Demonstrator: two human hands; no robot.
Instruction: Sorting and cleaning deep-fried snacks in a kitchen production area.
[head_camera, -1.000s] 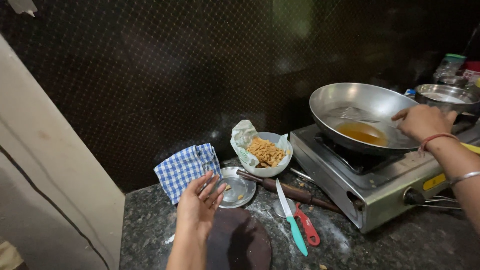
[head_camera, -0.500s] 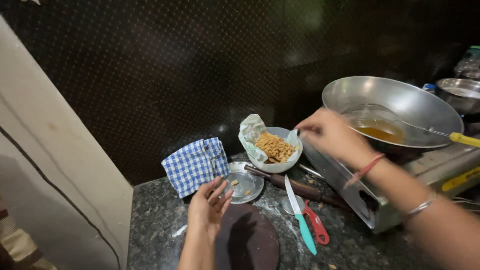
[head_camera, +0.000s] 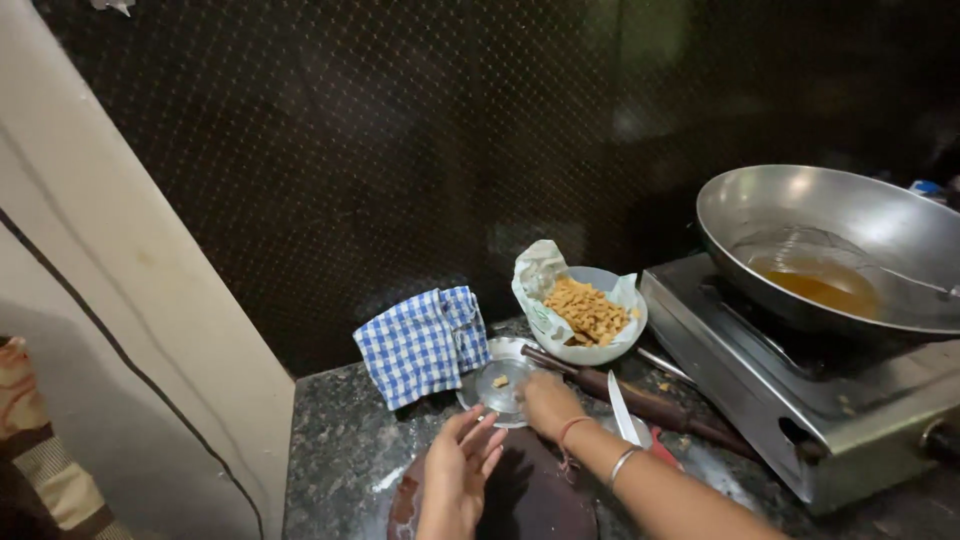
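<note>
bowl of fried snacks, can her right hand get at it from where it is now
Probably yes. The right hand rests at the small steel plate, and the bowl of fried snacks sits just behind it; only the rolling pin lies low between them.

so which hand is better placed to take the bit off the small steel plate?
Right, likely. The right hand already rests at the edge of the small steel plate, close to the bit. The left hand sits lower, open over the dark round board.

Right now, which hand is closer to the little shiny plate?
Right. The right hand rests at the edge of the small steel plate, touching or nearly so. The left hand hovers lower down, over the dark round board.
</note>
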